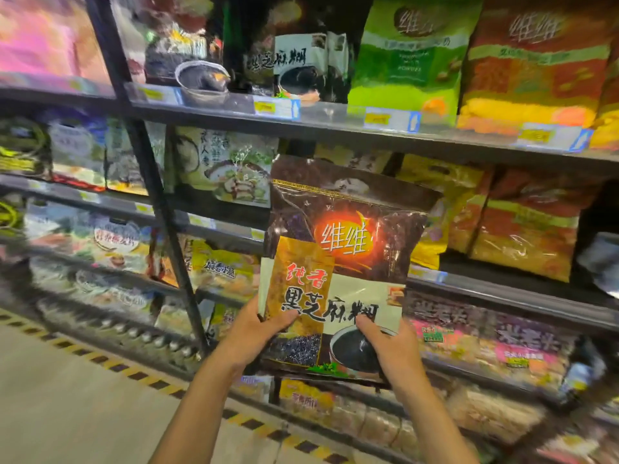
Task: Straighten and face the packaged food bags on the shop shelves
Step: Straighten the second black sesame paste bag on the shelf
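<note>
Bag in both hands: I have the dark sesame bag (341, 256) held clear of the shelving, upright, label toward me, tipped a little clockwise; it hangs in front of the middle shelf (502, 294), its top just below the front edge of the upper shelf (335, 127), and it rests on nothing. My left hand (258, 333) grips the lower left corner, with the thumb (284, 318) laid across the printed face and the other fingers hidden behind; my right hand (392, 353) grips the lower right corner the same way, one digit showing on the front and the rest out of sight; so both hands are clamped on the bag, not spread.

Handling, as I judge it: a soft, glossy pouch, creased near the zip strip, so likely slippery and floppy above my grip; probably filled with powder or sachets, so moderate weight that sags low; nothing fragile, though a hard squeeze would crumple the face. Bottom corners let the top flop; to set it down I would move one hand higher up a side edge and keep the other under the base. Similar dark-print bags (301, 68) stand at the front edge of the upper shelf, left of the green bag (408, 51); yellow bags (432, 202) sit on the middle shelf just right of mine; which slot it belongs in I cannot tell.
</note>
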{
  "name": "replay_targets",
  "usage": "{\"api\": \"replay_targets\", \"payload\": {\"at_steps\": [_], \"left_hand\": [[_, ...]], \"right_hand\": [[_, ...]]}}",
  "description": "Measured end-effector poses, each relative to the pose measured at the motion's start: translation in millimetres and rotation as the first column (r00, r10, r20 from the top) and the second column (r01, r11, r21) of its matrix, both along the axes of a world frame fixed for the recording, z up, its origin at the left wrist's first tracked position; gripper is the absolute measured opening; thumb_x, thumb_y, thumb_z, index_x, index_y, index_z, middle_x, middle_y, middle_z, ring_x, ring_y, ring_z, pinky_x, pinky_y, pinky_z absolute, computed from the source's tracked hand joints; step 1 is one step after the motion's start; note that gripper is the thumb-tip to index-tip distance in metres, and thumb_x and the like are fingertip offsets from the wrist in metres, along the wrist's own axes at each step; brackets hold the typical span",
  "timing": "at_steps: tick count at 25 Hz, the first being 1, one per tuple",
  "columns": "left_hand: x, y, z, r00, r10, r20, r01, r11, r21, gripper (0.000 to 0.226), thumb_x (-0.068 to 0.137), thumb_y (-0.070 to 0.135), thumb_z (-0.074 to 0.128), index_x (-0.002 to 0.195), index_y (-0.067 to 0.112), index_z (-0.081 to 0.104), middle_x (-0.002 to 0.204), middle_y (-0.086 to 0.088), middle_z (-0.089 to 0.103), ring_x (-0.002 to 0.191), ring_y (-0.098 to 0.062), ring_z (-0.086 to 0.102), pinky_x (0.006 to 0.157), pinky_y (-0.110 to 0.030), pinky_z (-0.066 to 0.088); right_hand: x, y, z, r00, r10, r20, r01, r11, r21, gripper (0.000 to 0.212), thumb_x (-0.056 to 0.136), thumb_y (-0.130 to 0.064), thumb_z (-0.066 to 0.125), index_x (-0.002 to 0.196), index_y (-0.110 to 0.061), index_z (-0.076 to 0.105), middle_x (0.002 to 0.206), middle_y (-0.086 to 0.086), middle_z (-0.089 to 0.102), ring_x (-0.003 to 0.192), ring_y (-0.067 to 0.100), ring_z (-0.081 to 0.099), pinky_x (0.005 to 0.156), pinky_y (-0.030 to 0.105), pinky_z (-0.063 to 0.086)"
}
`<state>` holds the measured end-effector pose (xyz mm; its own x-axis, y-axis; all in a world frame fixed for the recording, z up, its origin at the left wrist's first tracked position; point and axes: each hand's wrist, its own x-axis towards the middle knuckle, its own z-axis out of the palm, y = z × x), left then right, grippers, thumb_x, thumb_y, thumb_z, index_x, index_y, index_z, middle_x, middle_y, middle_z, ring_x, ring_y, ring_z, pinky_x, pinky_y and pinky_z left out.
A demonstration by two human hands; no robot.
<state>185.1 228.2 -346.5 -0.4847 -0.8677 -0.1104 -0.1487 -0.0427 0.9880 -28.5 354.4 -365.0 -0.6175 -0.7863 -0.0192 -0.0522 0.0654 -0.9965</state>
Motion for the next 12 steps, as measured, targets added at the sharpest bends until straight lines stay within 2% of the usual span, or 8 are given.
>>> {"api": "replay_targets", "payload": {"at_steps": [1, 2, 3, 5, 8, 11, 12], "left_hand": [[15.7, -5.6, -8.2, 1.0, 0.003, 0.01, -0.003, 1.0, 0.004, 0.044, 0.081, 0.047, 0.08, 0.119, 0.028, 0.066, 0.107, 0.004, 0.079, 0.105, -0.019, 0.073, 0.087, -0.032, 0.055], [30.9, -11.4, -15.5, 1.0, 0.004, 0.028, -0.004, 1.0, 0.009, 0.049, 0.08, 0.05, 0.079, 0.122, 0.029, 0.065, 0.11, 0.007, 0.077, 0.106, -0.016, 0.072, 0.091, -0.034, 0.054], [44.5, -17.5, -21.8, 0.999, 0.003, 0.047, -0.004, 1.0, 0.017, 0.051, 0.081, 0.051, 0.079, 0.125, 0.03, 0.063, 0.112, 0.008, 0.076, 0.107, -0.013, 0.07, 0.095, -0.036, 0.053], [64.8, -28.5, -30.4, 0.999, 0.001, 0.052, -0.003, 1.0, 0.027, 0.045, 0.085, 0.047, 0.078, 0.124, 0.029, 0.063, 0.112, 0.007, 0.075, 0.107, -0.014, 0.07, 0.099, -0.038, 0.052], [91.0, -43.3, -32.2, 0.999, -0.008, 0.04, 0.006, 0.999, 0.038, 0.034, 0.088, 0.042, 0.078, 0.116, 0.03, 0.063, 0.108, 0.001, 0.076, 0.104, -0.016, 0.07, 0.096, -0.038, 0.054], [106.2, -54.8, -24.7, 1.0, -0.01, 0.01, 0.01, 1.0, 0.018, 0.027, 0.09, 0.04, 0.076, 0.112, 0.03, 0.064, 0.105, 0.002, 0.075, 0.1, -0.013, 0.07, 0.087, -0.032, 0.051], [108.7, -59.2, -19.8, 1.0, -0.009, 0.001, 0.009, 1.0, 0.01, 0.028, 0.09, 0.041, 0.076, 0.112, 0.029, 0.064, 0.105, 0.003, 0.074, 0.1, -0.012, 0.069, 0.087, -0.032, 0.05]], "right_hand": [[17.0, -5.0, -8.0, 1.0, 0.001, -0.01, -0.001, 1.0, 0.027, 0.058, 0.072, -0.058, 0.085, 0.114, -0.019, 0.071, 0.105, 0.002, 0.078, 0.097, 0.016, 0.073, 0.071, 0.027, 0.053], [33.4, -10.6, -14.0, 1.0, -0.003, -0.007, 0.003, 0.998, 0.055, 0.066, 0.069, -0.064, 0.084, 0.114, -0.018, 0.071, 0.104, 0.004, 0.077, 0.099, 0.02, 0.072, 0.073, 0.029, 0.053], [47.2, -15.7, -20.5, 1.0, -0.019, 0.01, 0.018, 0.997, 0.072, 0.059, 0.073, -0.061, 0.083, 0.112, -0.019, 0.071, 0.102, 0.003, 0.077, 0.1, 0.021, 0.072, 0.074, 0.031, 0.053], [69.3, -22.4, -26.0, 0.998, -0.044, 0.038, 0.04, 0.994, 0.103, 0.03, 0.086, -0.044, 0.08, 0.104, -0.022, 0.072, 0.088, -0.003, 0.078, 0.096, 0.02, 0.072, 0.074, 0.032, 0.053], [102.4, -32.4, -21.5, 0.999, -0.047, 0.006, 0.046, 0.991, 0.128, 0.029, 0.09, -0.041, 0.076, 0.103, -0.015, 0.072, 0.076, -0.004, 0.077, 0.092, 0.02, 0.073, 0.07, 0.028, 0.051], [119.7, -44.5, -8.4, 0.998, -0.056, 0.021, 0.053, 0.992, 0.112, 0.016, 0.091, -0.036, 0.076, 0.098, -0.024, 0.069, 0.073, -0.009, 0.075, 0.086, 0.013, 0.071, 0.07, 0.028, 0.053], [121.4, -50.1, -2.9, 0.999, -0.053, 0.011, 0.052, 0.994, 0.098, 0.017, 0.09, -0.037, 0.077, 0.098, -0.025, 0.068, 0.078, -0.009, 0.076, 0.087, 0.013, 0.071, 0.071, 0.029, 0.055]]}}
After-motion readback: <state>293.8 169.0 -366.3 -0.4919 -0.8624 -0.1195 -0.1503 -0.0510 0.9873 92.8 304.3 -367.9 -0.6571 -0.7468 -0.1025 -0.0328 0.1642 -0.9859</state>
